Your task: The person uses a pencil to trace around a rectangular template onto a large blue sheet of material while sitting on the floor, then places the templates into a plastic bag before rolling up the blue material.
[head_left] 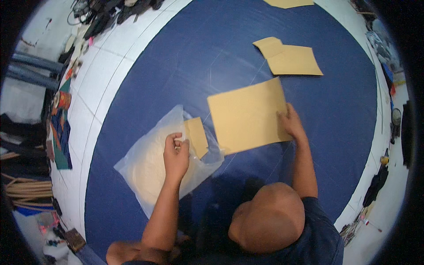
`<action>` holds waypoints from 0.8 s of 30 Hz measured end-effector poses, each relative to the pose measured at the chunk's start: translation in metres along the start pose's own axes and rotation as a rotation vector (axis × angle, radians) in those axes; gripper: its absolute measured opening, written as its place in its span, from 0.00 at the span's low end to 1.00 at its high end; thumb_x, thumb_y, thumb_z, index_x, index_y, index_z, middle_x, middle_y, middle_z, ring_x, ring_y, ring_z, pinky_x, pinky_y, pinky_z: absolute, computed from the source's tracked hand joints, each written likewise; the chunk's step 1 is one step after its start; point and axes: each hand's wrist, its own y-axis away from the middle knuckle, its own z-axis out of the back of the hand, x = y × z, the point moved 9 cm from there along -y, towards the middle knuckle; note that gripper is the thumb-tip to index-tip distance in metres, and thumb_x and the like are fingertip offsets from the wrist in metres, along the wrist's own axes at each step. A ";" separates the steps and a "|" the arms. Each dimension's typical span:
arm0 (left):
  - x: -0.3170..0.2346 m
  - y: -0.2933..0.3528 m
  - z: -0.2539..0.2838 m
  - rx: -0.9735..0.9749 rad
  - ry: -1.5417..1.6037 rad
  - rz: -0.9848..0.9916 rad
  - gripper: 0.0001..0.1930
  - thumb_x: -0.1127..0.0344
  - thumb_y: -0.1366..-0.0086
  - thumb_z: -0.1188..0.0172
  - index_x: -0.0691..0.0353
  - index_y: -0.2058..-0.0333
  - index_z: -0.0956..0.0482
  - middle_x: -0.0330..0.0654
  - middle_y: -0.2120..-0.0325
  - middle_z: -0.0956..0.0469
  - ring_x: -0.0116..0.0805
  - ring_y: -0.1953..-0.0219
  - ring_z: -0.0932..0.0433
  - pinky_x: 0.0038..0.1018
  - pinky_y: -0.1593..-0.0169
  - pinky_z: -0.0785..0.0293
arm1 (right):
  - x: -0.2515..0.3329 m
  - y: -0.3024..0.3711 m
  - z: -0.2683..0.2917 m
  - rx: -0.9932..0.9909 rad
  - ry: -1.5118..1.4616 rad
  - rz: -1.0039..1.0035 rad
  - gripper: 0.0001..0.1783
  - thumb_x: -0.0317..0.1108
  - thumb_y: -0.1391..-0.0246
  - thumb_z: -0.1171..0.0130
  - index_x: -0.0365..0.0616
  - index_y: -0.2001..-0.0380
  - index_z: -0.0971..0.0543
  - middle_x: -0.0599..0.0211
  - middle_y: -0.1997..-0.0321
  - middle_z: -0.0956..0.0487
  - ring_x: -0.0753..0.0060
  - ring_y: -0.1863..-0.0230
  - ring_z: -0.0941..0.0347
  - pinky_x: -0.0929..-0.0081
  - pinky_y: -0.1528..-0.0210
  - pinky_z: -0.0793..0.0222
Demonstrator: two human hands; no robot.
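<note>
My right hand (290, 123) grips the right edge of a large tan sheet (247, 117), stiff like card or thick paper. Thumb and fingers close round that edge. To its left lies a translucent plastic bag (145, 165) with something pale and rounded inside. A smaller tan piece (196, 137) shows at the bag's open mouth, partly covered by the plastic. My left hand (176, 154) is over the bag near this mouth, its fingers curled in and seemingly pinching the film. The sheet's lower left corner meets the bag's edge.
Dark blue cloth (212, 57) is spread over a white tiled floor (110, 57). Farther off lie a tan cut piece (296, 59) and another tan piece (289, 3). My bent knee (269, 216) rises close in front. Clutter and a coiled tan bundle (28, 190) line the left side.
</note>
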 end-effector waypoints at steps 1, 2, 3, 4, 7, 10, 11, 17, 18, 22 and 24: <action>-0.002 -0.001 0.003 0.000 -0.002 0.015 0.15 0.68 0.34 0.41 0.62 0.50 0.29 0.35 0.74 0.29 0.23 0.77 0.30 0.21 0.76 0.34 | 0.008 0.007 0.007 -0.066 -0.073 0.045 0.27 0.39 0.40 0.39 0.36 0.42 0.30 0.47 0.43 0.24 0.55 0.45 0.25 0.63 0.41 0.32; -0.004 0.001 0.006 0.002 -0.003 0.031 0.14 0.68 0.33 0.41 0.62 0.50 0.29 0.35 0.74 0.29 0.23 0.77 0.30 0.21 0.76 0.34 | 0.010 0.013 0.008 -0.093 -0.290 0.038 0.25 0.37 0.38 0.42 0.36 0.42 0.31 0.49 0.44 0.23 0.58 0.45 0.25 0.64 0.42 0.32; -0.003 0.001 0.007 0.007 0.043 0.052 0.14 0.68 0.35 0.41 0.64 0.51 0.28 0.37 0.75 0.28 0.23 0.78 0.28 0.23 0.74 0.33 | 0.014 0.017 0.013 -0.137 -0.504 0.032 0.24 0.34 0.37 0.44 0.36 0.41 0.31 0.50 0.44 0.23 0.61 0.46 0.25 0.66 0.42 0.31; -0.001 0.002 0.008 0.004 0.043 0.059 0.14 0.68 0.35 0.41 0.64 0.51 0.28 0.37 0.75 0.28 0.23 0.78 0.28 0.23 0.74 0.33 | 0.014 0.019 0.018 -0.183 -0.718 0.024 0.22 0.32 0.35 0.46 0.36 0.41 0.32 0.52 0.45 0.23 0.63 0.46 0.25 0.67 0.43 0.31; 0.002 0.000 0.007 -0.004 0.034 0.071 0.15 0.68 0.35 0.41 0.64 0.51 0.28 0.37 0.75 0.28 0.24 0.78 0.28 0.23 0.74 0.33 | 0.012 0.020 0.003 -0.161 -0.760 0.022 0.21 0.33 0.34 0.47 0.36 0.41 0.32 0.55 0.46 0.23 0.67 0.49 0.25 0.68 0.46 0.29; 0.002 -0.001 0.008 -0.030 0.014 0.064 0.14 0.68 0.35 0.40 0.64 0.52 0.28 0.37 0.75 0.28 0.23 0.77 0.29 0.22 0.72 0.32 | 0.041 0.043 -0.029 -0.011 -0.586 0.002 0.23 0.35 0.35 0.44 0.36 0.41 0.32 0.55 0.46 0.22 0.67 0.50 0.24 0.67 0.48 0.28; 0.003 -0.001 0.008 -0.039 0.008 0.054 0.14 0.68 0.35 0.40 0.65 0.52 0.27 0.37 0.75 0.28 0.22 0.77 0.30 0.22 0.72 0.32 | 0.050 0.054 -0.045 0.070 -0.549 0.029 0.24 0.35 0.35 0.44 0.36 0.40 0.32 0.56 0.47 0.21 0.67 0.51 0.24 0.67 0.47 0.28; -0.001 0.002 -0.021 0.034 -0.064 -0.052 0.15 0.69 0.34 0.42 0.64 0.50 0.29 0.35 0.75 0.29 0.23 0.77 0.29 0.21 0.74 0.32 | 0.077 0.060 -0.102 0.581 -0.556 0.016 0.26 0.36 0.36 0.43 0.39 0.38 0.33 0.60 0.49 0.20 0.70 0.53 0.24 0.69 0.49 0.27; 0.000 0.003 -0.021 0.057 -0.074 -0.053 0.15 0.69 0.34 0.42 0.63 0.50 0.29 0.35 0.75 0.29 0.23 0.77 0.29 0.21 0.74 0.32 | 0.095 0.059 -0.122 0.660 -0.564 0.027 0.25 0.37 0.36 0.43 0.40 0.38 0.32 0.60 0.50 0.20 0.71 0.54 0.24 0.69 0.50 0.27; -0.010 0.012 -0.046 0.118 0.081 -0.024 0.14 0.72 0.34 0.42 0.65 0.51 0.27 0.33 0.73 0.30 0.19 0.75 0.32 0.18 0.70 0.34 | 0.131 0.073 -0.227 0.885 -0.163 0.456 0.35 0.61 0.34 0.56 0.38 0.44 0.25 0.43 0.48 0.21 0.52 0.49 0.24 0.57 0.43 0.32; -0.013 0.011 -0.027 0.082 0.085 0.002 0.14 0.72 0.33 0.43 0.65 0.50 0.27 0.33 0.73 0.30 0.18 0.75 0.32 0.18 0.70 0.35 | 0.173 0.072 -0.220 0.867 0.215 0.473 0.34 0.60 0.39 0.48 0.40 0.45 0.25 0.41 0.46 0.23 0.44 0.44 0.26 0.54 0.42 0.32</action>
